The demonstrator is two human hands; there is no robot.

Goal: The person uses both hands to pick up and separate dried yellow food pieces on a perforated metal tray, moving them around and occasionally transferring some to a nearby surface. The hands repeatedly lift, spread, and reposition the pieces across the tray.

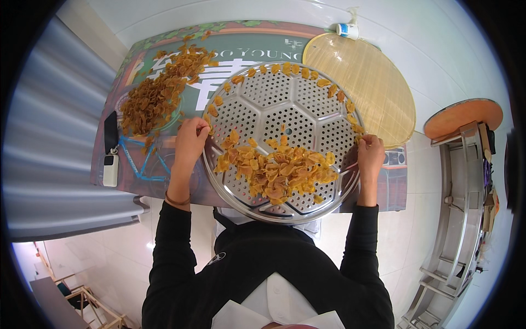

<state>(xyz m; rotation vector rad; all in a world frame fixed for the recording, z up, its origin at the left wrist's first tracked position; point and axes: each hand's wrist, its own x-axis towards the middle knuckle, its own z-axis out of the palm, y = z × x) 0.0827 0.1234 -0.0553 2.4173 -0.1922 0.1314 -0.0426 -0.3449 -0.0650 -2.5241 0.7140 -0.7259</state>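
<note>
A round perforated metal steamer tray (pixel 269 92) with hexagonal ridges lies before me, its near rim overhanging the table edge. Amber, flattened pieces that look like dried fruit (pixel 283 172) are heaped on its near half. Single pieces (pixel 287 68) form a line along the far rim, curving down both sides. At the left rim, my left hand (pixel 190 137) pinches a piece at that end of the line. Opposite it, my right hand (pixel 371 154) has thumb and forefinger closed on a piece (pixel 357 139) at the right rim. Fingertips partly hide both pieces.
A larger pile of the same pieces (pixel 156 100) covers the printed table mat (pixel 242 41) at left. Near its left edge lies a white device with a black strap (pixel 110 169). A round woven mat (pixel 365 86) and a paper cup (pixel 347 31) are at back right.
</note>
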